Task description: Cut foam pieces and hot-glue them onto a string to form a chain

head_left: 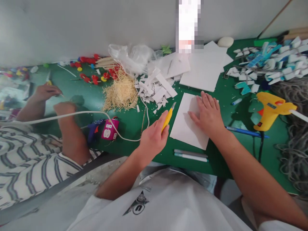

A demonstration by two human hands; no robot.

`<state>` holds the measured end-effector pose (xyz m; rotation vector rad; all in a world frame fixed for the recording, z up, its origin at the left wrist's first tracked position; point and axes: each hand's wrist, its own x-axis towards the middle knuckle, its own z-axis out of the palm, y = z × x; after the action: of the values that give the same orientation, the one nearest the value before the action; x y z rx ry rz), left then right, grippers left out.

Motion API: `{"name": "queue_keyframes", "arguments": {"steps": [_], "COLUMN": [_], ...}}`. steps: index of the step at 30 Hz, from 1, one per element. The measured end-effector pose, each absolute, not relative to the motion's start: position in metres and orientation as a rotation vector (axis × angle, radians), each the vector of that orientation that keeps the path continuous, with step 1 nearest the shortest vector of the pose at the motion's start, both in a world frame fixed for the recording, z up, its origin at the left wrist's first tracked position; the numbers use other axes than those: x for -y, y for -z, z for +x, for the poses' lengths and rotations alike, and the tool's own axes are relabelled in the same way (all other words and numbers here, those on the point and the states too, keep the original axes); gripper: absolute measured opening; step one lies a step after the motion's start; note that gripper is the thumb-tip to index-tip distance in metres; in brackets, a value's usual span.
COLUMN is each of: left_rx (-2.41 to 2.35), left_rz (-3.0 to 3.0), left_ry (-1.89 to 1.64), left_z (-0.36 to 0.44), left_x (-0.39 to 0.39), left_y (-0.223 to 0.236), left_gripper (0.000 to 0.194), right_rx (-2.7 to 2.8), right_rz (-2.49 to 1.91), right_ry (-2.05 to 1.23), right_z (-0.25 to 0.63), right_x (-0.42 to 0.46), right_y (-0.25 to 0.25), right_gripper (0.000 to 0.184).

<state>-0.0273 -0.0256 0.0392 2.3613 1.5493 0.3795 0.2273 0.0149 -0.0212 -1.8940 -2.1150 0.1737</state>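
Note:
My left hand (154, 136) is closed around a yellow utility knife (167, 119), its blade pointing up and away from me. The knife is just left of a white foam board (184, 123) lying on the green table. Spread flat over the right part of that board is my right hand (207, 110), fingers apart and pressing on its surface. Below the board, near the table's front edge, lie a grey marker (190, 152) and a white marker (191, 157). A blue pen (243, 131) rests beside my right wrist.
White foam scraps (157, 89) and shredded straw (121, 93) lie left of the board; larger white sheets (202, 69) sit behind. A yellow glue gun (273, 110) stands at right near grey yarn (295, 154). A white cable (96, 112) crosses the left side, where a co-worker's hands (49, 92) work.

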Motion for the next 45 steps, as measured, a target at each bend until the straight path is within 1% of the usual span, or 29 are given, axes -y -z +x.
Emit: {"name": "queue_keyframes", "arguments": {"steps": [4,5,11,13,16,20,24,28,37,45], "left_rx": [-1.414,-1.405,-1.427,-1.427,-1.369,-1.223,-1.116,-1.071,-1.193,-1.259], "left_rz": [2.15,2.014,1.688,1.508,1.232,0.973,0.834,0.784,0.78,0.93], "left_ry": [-0.55,-0.632,-0.83,-0.894,-0.969,-1.027,-1.003,-0.881,-0.812,-0.74], "left_z": [0.001,0.008,0.022,0.019,0.013,0.007,0.003,0.002,0.01,0.015], "left_x": [0.005,0.0,-0.018,-0.02,-0.022,-0.021,-0.02,-0.019,-0.015,-0.016], "left_y": [-0.035,-0.033,-0.017,-0.01,-0.006,-0.013,-0.025,-0.029,-0.02,-0.021], "left_gripper": [0.05,0.048,0.041,0.044,0.054,0.05,0.053,0.056,0.063,0.059], "right_rx": [2.062,2.044,1.979,1.975,1.972,1.97,1.982,1.975,1.971,1.981], "right_rz": [-1.939,-1.951,-1.991,-1.999,-2.01,-2.022,-2.026,-2.034,-2.02,-2.016], "right_ry": [-0.162,-0.157,-0.154,-0.161,-0.179,-0.201,-0.212,-0.21,-0.202,-0.208], "right_z": [0.22,0.218,0.212,0.212,0.214,0.215,0.215,0.213,0.215,0.216], "right_x": [-0.016,-0.016,-0.015,-0.015,-0.015,-0.016,-0.016,-0.016,-0.017,-0.017], "right_y": [0.026,0.026,0.026,0.026,0.025,0.025,0.024,0.022,0.026,0.025], "right_gripper": [0.073,0.073,0.071,0.071,0.072,0.073,0.074,0.074,0.072,0.071]}}
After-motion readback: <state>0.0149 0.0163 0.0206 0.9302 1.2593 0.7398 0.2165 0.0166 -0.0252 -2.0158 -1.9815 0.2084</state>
